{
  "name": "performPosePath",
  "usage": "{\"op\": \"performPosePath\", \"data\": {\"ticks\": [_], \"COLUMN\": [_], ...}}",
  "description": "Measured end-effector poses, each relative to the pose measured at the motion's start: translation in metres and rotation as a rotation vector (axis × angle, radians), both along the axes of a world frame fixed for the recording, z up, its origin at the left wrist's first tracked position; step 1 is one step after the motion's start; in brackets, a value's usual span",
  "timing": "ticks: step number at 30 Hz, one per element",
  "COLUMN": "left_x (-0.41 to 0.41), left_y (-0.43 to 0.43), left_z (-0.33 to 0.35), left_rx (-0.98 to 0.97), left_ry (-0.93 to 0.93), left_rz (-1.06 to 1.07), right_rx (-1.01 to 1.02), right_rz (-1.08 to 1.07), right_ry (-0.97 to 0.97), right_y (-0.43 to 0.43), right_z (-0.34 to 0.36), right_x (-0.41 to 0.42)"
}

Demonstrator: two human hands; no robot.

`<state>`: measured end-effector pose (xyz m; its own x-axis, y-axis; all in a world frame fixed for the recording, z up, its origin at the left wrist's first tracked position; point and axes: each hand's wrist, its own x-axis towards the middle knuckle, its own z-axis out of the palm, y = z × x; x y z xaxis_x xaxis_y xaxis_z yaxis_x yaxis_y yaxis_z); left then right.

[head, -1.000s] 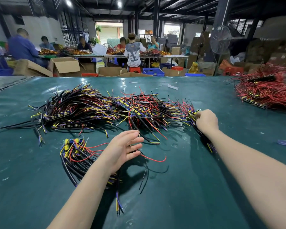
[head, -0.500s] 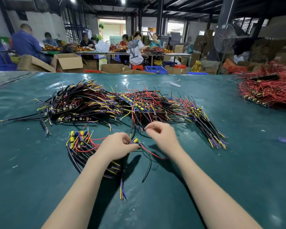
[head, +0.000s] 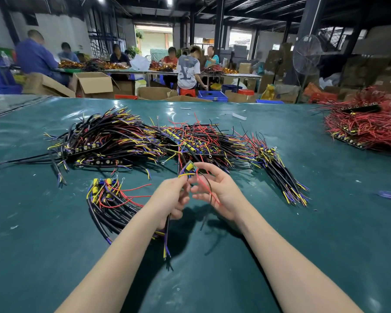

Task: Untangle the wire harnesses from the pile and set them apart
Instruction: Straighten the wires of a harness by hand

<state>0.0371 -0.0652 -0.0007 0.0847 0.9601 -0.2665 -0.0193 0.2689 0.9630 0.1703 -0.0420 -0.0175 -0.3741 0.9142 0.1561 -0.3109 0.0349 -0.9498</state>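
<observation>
Head view: one wire harness (head: 188,168), a small board with a yellow capacitor and black, red, yellow and purple leads, is held clear above the dark green counter (head: 291,245), just in front of the tangled multicoloured harness pile (head: 133,141). Left grip (head: 172,196) is closed round the black lead bundle just below the board. Right grip (head: 219,195) is loosely curved, with red and black leads crossing its palm; whether it pinches them cannot be told.

Long axis: board end up and away, lead tips hanging down towards the wearer.

Assessment: light, limp, prone to snagging; board and joints probably fragile. Take hold of the bundle near the board, not single leads.

A separated bunch of black-sheathed harnesses (head: 108,199) lies to the left.
</observation>
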Motion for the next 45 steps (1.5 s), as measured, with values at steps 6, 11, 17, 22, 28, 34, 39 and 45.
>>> {"op": "performPosePath", "data": {"ticks": [6, 11, 17, 22, 28, 34, 39, 45], "left_x": [0.005, 0.006, 0.004, 0.003, -0.001, 0.001, 0.006, 0.003], "left_y": [0.000, -0.003, -0.005, -0.003, -0.001, -0.003, -0.003, -0.003], "left_z": [-0.013, -0.012, -0.009, -0.015, -0.015, -0.011, -0.009, -0.013], "left_rx": [0.011, 0.130, 0.192, 0.157, 0.078, -0.021, -0.065, 0.085], "left_ry": [0.259, 0.162, 0.019, -0.083, -0.249, -0.327, -0.223, -0.252], "left_rz": [-0.084, 0.008, -0.070, -0.053, -0.093, -0.177, -0.036, 0.074], "right_rx": [0.128, 0.199, 0.285, 0.017, -0.094, -0.061, -0.019, 0.012], "right_rz": [-0.105, -0.105, -0.187, -0.278, -0.182, -0.171, -0.075, -0.171], "right_ry": [-0.115, -0.256, -0.398, -0.119, -0.001, -0.058, -0.130, -0.111], "right_y": [-0.002, -0.002, -0.004, 0.002, 0.006, 0.007, 0.005, 0.000], "right_z": [-0.003, -0.002, -0.004, -0.005, -0.004, -0.002, -0.002, 0.001], "right_x": [-0.006, -0.006, -0.008, -0.005, -0.002, 0.002, -0.001, -0.009]}}
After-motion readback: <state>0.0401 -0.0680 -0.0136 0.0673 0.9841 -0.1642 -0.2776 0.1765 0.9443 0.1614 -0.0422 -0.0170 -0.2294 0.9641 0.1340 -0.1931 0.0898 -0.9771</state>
